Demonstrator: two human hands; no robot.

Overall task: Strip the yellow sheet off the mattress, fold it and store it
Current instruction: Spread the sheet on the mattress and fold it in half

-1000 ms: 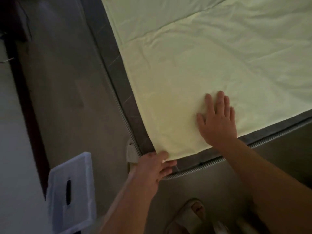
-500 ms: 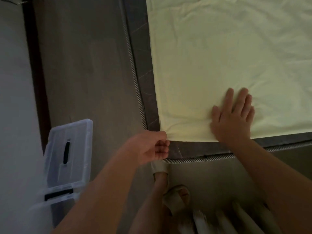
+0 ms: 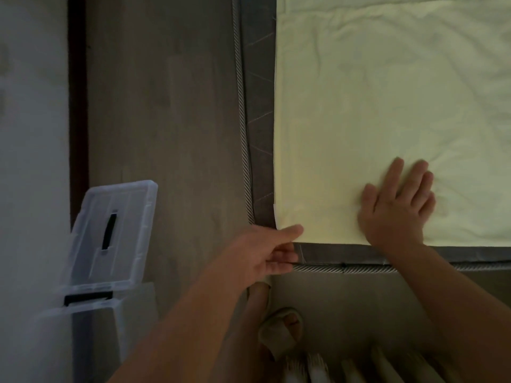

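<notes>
From the head camera, looking down: the pale yellow fabric sheet [image 3: 387, 106] is lying spread and lightly creased over the dark grey mattress [image 3: 260, 139], filling the picture from twelve o'clock round to three. A band of bare mattress is showing along the sheet's left and near edges, trimmed with a striped cord piping [image 3: 243, 134].

The left hand [image 3: 265, 252] is working at the sheet's near corner, just below centre. Its thumb is lying on top of the corner and its fingers are curling underneath at the mattress edge, so it is pinching the fabric. The right hand [image 3: 395, 205], over at four o'clock from centre, is pressing flat on the sheet just inside its near edge, palm down, fingers straight and fanned. The fingertips are blurring a little.

Down at eight o'clock a clear plastic storage box [image 3: 91, 341] is standing on the brown wooden floor [image 3: 166, 106], its see-through lid [image 3: 113, 230] with a black handle tilting up behind it. Beside it, towards nine o'clock, a white wall [image 3: 30, 134] is meeting a dark skirting strip [image 3: 77, 106]. At six o'clock a foot in a beige sandal [image 3: 279, 330] is showing near the mattress corner.
</notes>
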